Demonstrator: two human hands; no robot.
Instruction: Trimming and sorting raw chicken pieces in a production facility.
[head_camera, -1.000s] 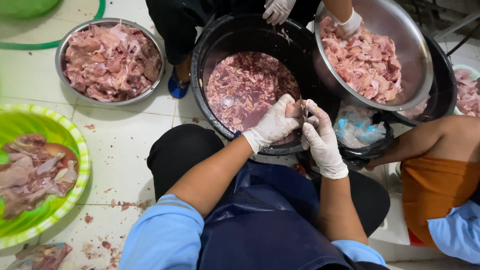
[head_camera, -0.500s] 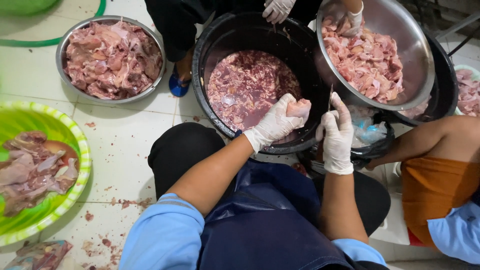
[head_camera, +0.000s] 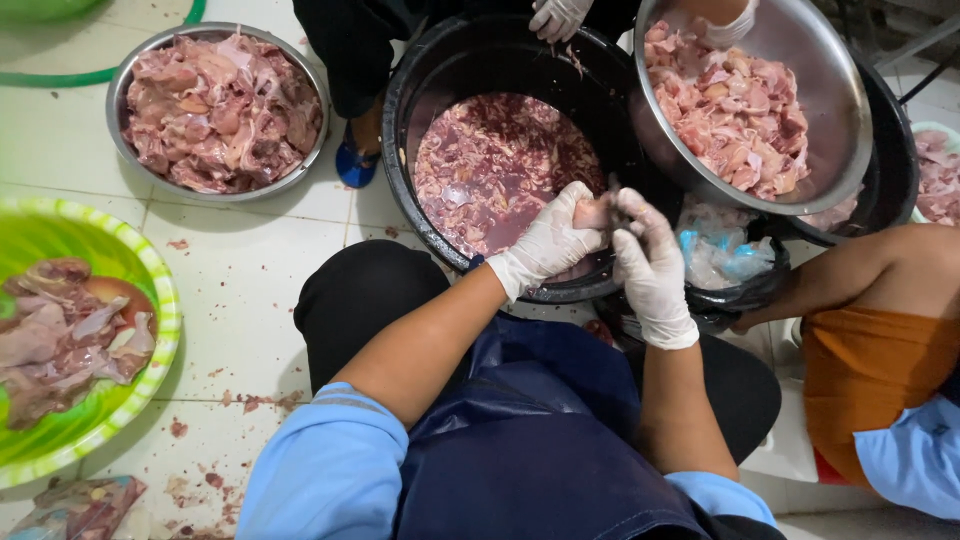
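Observation:
My left hand (head_camera: 548, 243), in a white glove, grips a small pink piece of raw meat (head_camera: 591, 212) over the near rim of a big black tub (head_camera: 420, 90) filled with chopped meat in reddish liquid. My right hand (head_camera: 650, 268), also gloved, closes against the same piece from the right, with a thin dark tool tip showing above its fingers. Both hands meet above the tub's edge.
A steel bowl of meat (head_camera: 125, 80) sits far left. A second steel bowl (head_camera: 850, 110) is tilted at the right, held by another person's gloved hands (head_camera: 556, 16). A green basin with meat (head_camera: 150, 290) lies at left. A black bag (head_camera: 735, 290) and a person in orange (head_camera: 870, 370) are at right.
My hands parted briefly half a second ago, the left lifting the meat piece, and have now come back together on it above the tub rim.

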